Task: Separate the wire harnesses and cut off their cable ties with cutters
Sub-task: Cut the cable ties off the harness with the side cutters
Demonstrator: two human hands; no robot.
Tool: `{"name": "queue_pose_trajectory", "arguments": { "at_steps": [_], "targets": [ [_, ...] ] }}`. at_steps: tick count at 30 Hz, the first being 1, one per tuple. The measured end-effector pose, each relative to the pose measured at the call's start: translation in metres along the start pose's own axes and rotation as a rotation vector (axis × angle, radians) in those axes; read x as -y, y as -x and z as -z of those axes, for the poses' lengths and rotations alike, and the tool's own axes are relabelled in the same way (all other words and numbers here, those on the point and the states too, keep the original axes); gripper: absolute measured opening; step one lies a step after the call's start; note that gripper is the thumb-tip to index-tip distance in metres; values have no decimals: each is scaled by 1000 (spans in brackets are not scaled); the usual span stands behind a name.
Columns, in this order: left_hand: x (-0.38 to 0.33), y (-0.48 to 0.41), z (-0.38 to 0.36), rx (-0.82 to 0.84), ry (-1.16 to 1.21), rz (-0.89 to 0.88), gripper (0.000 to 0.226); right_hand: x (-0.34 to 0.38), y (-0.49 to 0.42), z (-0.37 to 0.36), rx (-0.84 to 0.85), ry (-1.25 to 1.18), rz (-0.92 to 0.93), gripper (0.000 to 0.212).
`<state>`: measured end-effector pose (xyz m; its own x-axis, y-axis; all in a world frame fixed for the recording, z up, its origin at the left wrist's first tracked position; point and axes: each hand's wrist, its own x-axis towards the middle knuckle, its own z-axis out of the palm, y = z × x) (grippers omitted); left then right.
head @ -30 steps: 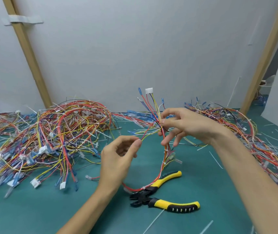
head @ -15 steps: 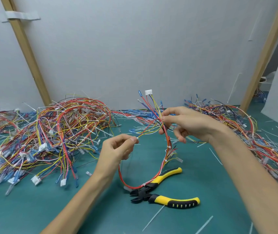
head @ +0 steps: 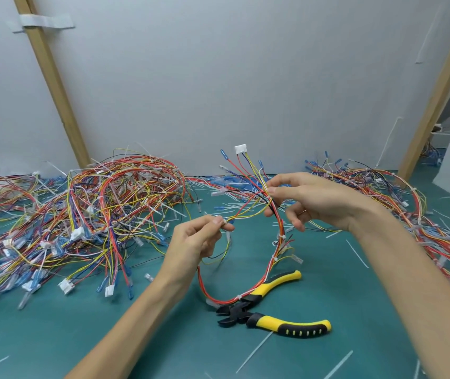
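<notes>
We hold one harness point(head: 279, 222) spread to expose cable ties point(head: 283, 236) | left grip point(head: 196, 242) pinches branch point(head: 248, 213), right grip point(head: 319, 203) pinches trunk | cutters point(head: 248, 315) lie near, unheld

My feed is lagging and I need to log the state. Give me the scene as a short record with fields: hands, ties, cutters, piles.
left hand: pinches a wire end of the harness
right hand: pinches the bundle below the white connector
cable ties: uncut on the harness
cutters: unheld on the mat
left pile, right pile: tangled wires on the mat
</notes>
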<state>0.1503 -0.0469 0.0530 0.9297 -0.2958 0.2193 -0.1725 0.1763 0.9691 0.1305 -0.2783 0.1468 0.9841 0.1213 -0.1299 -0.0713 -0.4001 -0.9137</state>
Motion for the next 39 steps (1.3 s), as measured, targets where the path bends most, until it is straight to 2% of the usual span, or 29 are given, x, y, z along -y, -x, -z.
{"name": "queue_pose_trajectory", "arguments": {
  "at_steps": [4, 19, 23, 25, 29, 32, 34, 36, 38, 39],
  "targets": [
    [2, -1, 2, 9, 37, 8, 25, 0, 0, -1, -4, -24, -18, 11],
    [0, -1, 3, -6, 138, 43, 26, -1, 0, 5, 40, -18, 23, 18],
    [-2, 0, 1, -91, 108, 19, 25, -1, 0, 7, 130, -238, 61, 30],
    [-2, 1, 0, -217, -2, -76, 22, 0, 1, 8, 161, -370, 81, 41],
    [-1, 8, -5, -516, -508, -431, 25, 7, 5, 7, 195, -506, 131, 47],
    [-4, 12, -13, -599, -620, -613, 29, 14, 10, 5, 222, -635, 217, 55],
    [-5, 17, -18, -592, -636, -702, 31, 17, 12, 4, 235, -669, 262, 61],
    [-6, 22, -22, -529, -771, -830, 31, 19, 13, 4, 232, -666, 287, 63],
    [-6, 24, -25, -397, -865, -928, 25, 18, 12, 3, 225, -665, 298, 66],
    [-5, 26, -28, -316, -828, -923, 22, 18, 12, 3, 220, -661, 293, 68]
  ]
}}
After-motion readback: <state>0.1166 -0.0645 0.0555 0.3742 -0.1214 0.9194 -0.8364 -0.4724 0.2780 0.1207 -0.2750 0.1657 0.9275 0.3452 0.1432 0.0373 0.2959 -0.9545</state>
